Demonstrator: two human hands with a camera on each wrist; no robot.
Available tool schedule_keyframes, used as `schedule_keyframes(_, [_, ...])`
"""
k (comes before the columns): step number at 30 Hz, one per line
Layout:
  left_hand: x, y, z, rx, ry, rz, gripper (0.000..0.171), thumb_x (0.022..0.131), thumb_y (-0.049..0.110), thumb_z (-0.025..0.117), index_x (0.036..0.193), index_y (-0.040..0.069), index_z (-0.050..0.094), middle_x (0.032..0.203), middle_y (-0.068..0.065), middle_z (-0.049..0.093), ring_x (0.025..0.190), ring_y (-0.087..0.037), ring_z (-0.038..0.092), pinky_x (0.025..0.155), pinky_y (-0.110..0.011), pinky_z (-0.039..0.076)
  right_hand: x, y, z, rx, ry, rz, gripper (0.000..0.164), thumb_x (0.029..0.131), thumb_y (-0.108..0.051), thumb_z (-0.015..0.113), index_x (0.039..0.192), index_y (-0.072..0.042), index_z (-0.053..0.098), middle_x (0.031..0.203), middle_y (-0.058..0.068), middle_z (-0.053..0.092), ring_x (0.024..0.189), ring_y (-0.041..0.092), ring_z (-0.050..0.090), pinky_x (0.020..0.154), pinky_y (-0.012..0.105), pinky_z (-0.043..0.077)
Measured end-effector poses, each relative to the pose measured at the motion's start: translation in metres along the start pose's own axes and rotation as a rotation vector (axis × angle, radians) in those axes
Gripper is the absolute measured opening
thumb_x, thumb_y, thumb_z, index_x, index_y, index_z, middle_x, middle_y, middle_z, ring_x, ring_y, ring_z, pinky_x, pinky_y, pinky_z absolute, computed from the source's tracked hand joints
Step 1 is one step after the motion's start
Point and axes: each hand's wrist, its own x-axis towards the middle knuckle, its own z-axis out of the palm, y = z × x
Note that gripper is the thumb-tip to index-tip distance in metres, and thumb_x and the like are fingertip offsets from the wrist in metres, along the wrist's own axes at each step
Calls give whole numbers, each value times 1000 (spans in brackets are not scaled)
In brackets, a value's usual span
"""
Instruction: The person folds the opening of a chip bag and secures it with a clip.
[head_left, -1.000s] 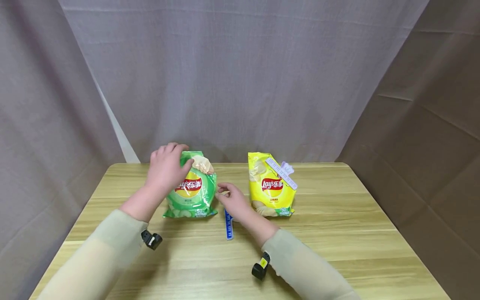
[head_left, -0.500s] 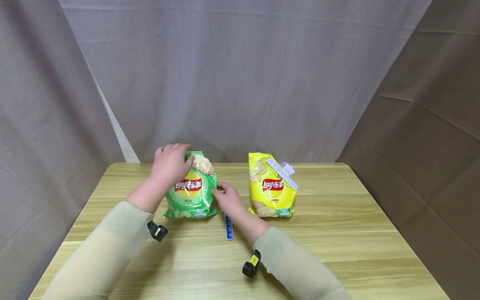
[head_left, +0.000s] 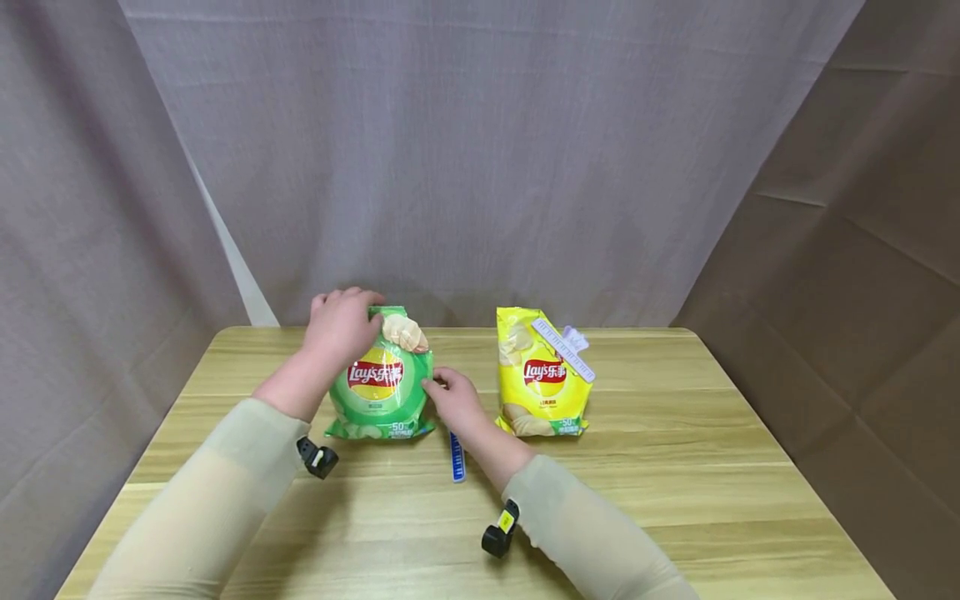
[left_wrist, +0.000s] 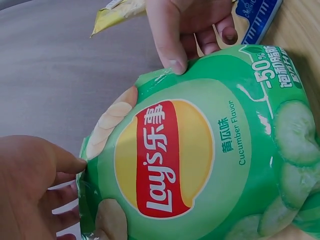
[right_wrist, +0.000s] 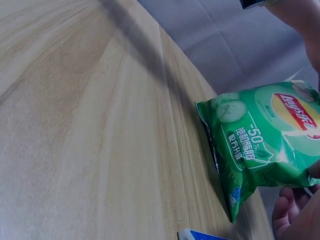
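Observation:
A green Lay's cucumber-flavor chip bag (head_left: 382, 417) stands upright at the left of the table. My left hand (head_left: 341, 329) grips its top left edge; in the left wrist view the thumb lies on the front and the other fingers are behind. At the bag's right edge, my right hand (head_left: 461, 404) pinches the film, thumb in front, as the left wrist view shows too. A blue sealing clip (head_left: 458, 460) with ruler-like marks lies on the wood under the right hand, which hides part of it.
To the right stands a yellow Lay's chip bag (head_left: 540, 400), its slanted upper right corner closed by a pale purple clip (head_left: 564, 348). The wooden table (head_left: 675, 433) ends at a grey curtain (head_left: 480, 167) behind both bags.
My right hand has moved left from beside the green bag onto its right edge. The left hand has shifted slightly right along the top. The green bag's upper part leans a little differently.

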Motion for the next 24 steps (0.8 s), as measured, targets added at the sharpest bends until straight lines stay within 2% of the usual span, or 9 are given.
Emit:
schedule_keyframes(4, [1,0,-1,-18,-9,-4,35,99,22,57,132,10,61,134,-14,58,128,-38,47,111,-58,21,0,1,-1,-5,13,-18,25,98,-18,60,114,-2,68,99,7,63,89,18,59,81,34,52])
schedule_keyframes(6, [2,-1,-1,-23,-8,-7,34,99,22,58,130,11,63,134,-14,59,127,-38,48,111,-58,21,0,1,-1,4,13,-18,23,97,-18,60,113,-2,68,98,7,64,89,21,60,83,38,53])
schedule_keyframes(11, [2,-3,-3,-39,1,-9,29,99,21,58,124,11,66,130,-12,61,124,-37,50,110,-56,22,0,2,-1,38,-7,-17,21,98,-15,60,109,-1,69,95,7,64,95,34,63,88,48,52])
schedule_keyframes(14, [2,-3,-5,-49,-3,-2,27,98,18,58,122,10,67,128,-13,63,122,-38,51,109,-56,22,0,2,-2,47,-11,-22,20,97,-14,60,109,0,69,93,7,64,98,40,62,88,49,52])
schedule_keyframes(24, [2,-3,-9,-95,-10,-7,20,98,18,59,113,12,69,120,-10,68,117,-36,54,109,-55,21,1,4,-5,47,-10,-49,19,97,-12,61,107,2,71,83,5,66,94,44,62,86,51,52])
